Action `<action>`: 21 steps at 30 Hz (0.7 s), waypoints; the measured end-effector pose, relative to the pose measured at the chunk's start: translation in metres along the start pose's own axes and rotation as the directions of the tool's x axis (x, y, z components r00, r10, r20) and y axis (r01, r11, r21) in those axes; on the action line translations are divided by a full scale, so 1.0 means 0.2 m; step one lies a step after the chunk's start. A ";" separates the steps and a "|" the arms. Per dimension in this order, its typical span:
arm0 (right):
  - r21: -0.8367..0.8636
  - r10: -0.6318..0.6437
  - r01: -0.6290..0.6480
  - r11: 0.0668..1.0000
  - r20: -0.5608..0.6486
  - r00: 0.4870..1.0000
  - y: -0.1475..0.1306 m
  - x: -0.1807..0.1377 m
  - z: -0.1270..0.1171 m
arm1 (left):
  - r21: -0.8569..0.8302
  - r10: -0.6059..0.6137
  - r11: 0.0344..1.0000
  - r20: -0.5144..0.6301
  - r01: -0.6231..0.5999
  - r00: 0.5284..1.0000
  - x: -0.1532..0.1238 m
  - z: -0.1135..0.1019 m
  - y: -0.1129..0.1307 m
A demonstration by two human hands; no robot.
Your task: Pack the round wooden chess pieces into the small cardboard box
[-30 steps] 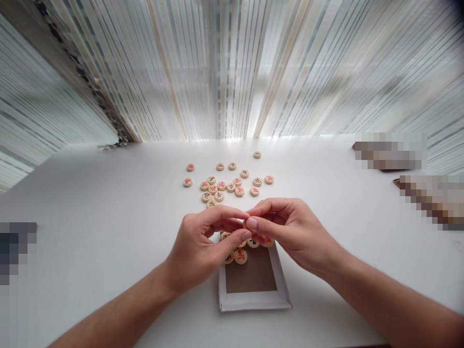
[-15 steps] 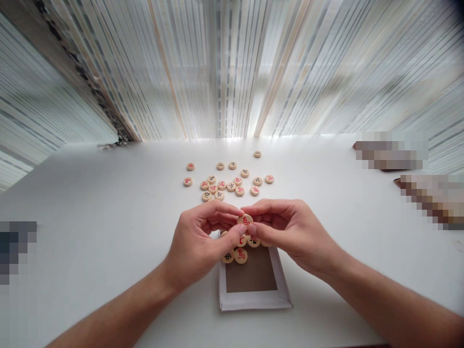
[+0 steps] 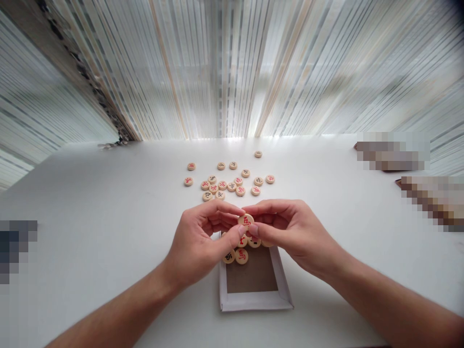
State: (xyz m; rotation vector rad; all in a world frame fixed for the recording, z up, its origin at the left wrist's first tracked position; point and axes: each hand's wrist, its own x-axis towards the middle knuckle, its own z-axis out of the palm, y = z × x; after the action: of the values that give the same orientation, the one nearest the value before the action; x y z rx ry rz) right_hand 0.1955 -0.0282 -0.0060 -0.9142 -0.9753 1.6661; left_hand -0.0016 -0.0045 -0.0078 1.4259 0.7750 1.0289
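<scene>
A round wooden chess piece [image 3: 246,221] with a red character is pinched between the fingertips of my left hand [image 3: 203,241] and my right hand [image 3: 290,232], its face turned toward me. Both hands hover over the far end of a shallow white box [image 3: 284,290] with a brown floor. Several more pieces [image 3: 241,256] lie inside the box under my fingers, partly hidden. Farther away on the white table [image 3: 108,217], a loose cluster of several pieces [image 3: 232,183] with red or black characters lies flat.
Striped curtains hang behind the table's far edge. Blurred-out brown objects [image 3: 391,150] sit at the right edge of the table, and another blurred patch [image 3: 16,246] is at the left edge.
The piece between my fingertips has turned so that its red face now shows. My hands have stayed nearly in place above the box.
</scene>
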 end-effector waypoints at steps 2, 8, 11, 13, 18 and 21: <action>-0.018 -0.011 0.011 1.000 -0.008 1.000 0.00 0.00 0.00 | -0.001 0.001 1.000 0.002 -0.001 1.000 0.00 0.00 0.00; -0.109 -0.050 0.042 0.993 -0.070 0.996 0.01 0.00 -0.02 | -0.017 0.003 1.000 -0.017 -0.003 1.000 0.00 0.01 0.00; -0.150 -0.084 0.071 0.986 -0.083 0.993 0.01 0.00 -0.02 | -0.018 0.005 1.000 -0.031 -0.005 1.000 0.00 0.01 -0.02; -0.166 -0.119 0.105 0.981 -0.079 0.990 0.01 0.00 -0.02 | -0.019 0.002 1.000 -0.045 -0.003 0.999 -0.01 0.01 -0.02; -0.160 -0.185 0.173 0.972 -0.065 0.981 0.01 0.00 -0.02 | 0.021 0.015 1.000 -0.075 -0.014 0.997 -0.01 0.00 -0.03; -0.162 -0.220 0.210 0.964 -0.041 0.975 0.01 0.01 -0.02 | 0.042 0.025 0.999 -0.084 -0.021 0.996 -0.01 -0.01 -0.03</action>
State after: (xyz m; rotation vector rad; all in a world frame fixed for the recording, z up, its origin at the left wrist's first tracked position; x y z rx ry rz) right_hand 0.1978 -0.0268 -0.0101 -0.9201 -1.1362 1.3877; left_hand -0.0023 -0.0043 -0.0140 1.4368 0.8472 1.1023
